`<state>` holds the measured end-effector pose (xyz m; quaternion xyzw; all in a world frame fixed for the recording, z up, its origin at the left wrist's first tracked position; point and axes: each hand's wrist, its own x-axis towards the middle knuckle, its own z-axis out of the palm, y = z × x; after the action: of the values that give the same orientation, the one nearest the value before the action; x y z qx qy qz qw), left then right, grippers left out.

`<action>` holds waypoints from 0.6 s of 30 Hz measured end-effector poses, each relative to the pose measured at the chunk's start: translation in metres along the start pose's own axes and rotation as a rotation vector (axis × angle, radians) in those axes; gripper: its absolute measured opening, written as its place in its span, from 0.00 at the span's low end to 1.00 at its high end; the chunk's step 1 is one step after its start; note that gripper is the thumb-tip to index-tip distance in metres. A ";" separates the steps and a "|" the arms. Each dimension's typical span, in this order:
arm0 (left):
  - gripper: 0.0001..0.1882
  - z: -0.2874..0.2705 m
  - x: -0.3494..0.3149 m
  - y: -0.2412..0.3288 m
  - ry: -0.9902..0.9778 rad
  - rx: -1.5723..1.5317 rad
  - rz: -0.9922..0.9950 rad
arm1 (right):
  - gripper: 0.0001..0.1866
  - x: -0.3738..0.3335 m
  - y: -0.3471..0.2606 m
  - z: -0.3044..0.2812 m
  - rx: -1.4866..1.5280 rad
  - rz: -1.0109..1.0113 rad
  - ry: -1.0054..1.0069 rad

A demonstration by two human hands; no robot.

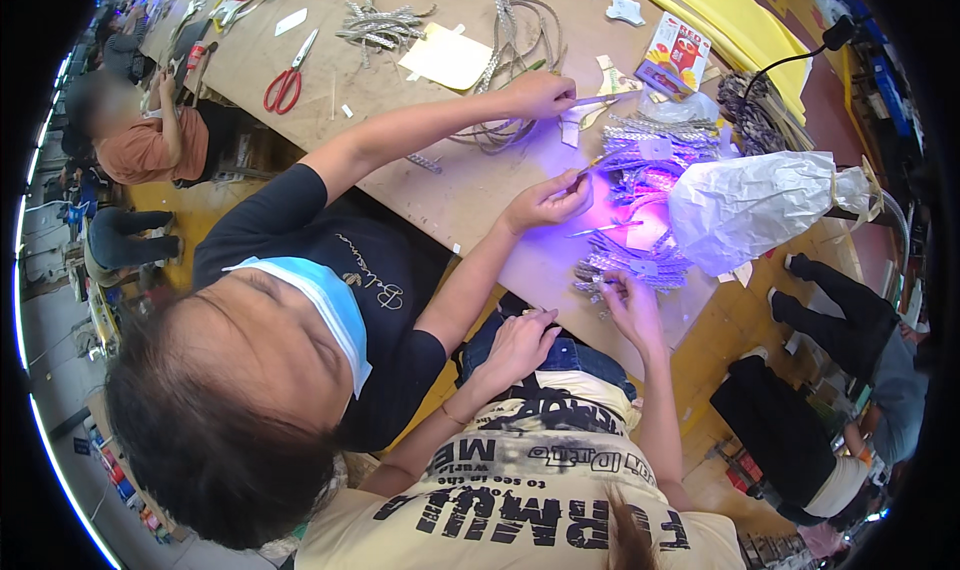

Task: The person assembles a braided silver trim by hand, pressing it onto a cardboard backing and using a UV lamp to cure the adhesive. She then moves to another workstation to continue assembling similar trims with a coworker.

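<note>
Lying crosswise just beyond the right hand [634, 312]: patterned strip bundle [622, 259], fingertips at its left end; whether pinched, cannot tell. Left hand [518, 348]: farther off, fingers loosely extended.

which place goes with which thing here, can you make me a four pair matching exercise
1. red-handled metal scissors
2. crumpled white paper cover
3. person's bare right hand
4. small red-and-white carton

A. right of the purple glow
B. beside the yellow sheeting
C. left of the pale yellow rectangular sheet
D. at the lower bundle of grey patterned strips

Pairs: 1-C, 2-A, 3-D, 4-B
</note>
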<state>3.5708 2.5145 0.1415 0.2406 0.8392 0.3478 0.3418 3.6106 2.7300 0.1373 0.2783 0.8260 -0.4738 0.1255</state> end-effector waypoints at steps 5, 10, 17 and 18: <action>0.17 0.001 0.000 0.000 0.005 0.000 0.013 | 0.16 -0.001 0.003 0.001 -0.004 -0.031 0.012; 0.17 0.002 -0.001 0.000 0.001 0.004 0.007 | 0.16 -0.001 0.004 0.000 -0.017 -0.038 0.003; 0.17 0.002 0.000 -0.002 0.005 0.006 0.013 | 0.16 0.000 0.005 0.000 -0.028 -0.053 -0.002; 0.17 0.003 0.001 -0.003 0.008 0.006 0.017 | 0.16 0.000 0.006 0.001 -0.027 -0.053 -0.005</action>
<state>3.5718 2.5141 0.1378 0.2476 0.8395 0.3490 0.3348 3.6144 2.7316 0.1329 0.2534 0.8392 -0.4662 0.1188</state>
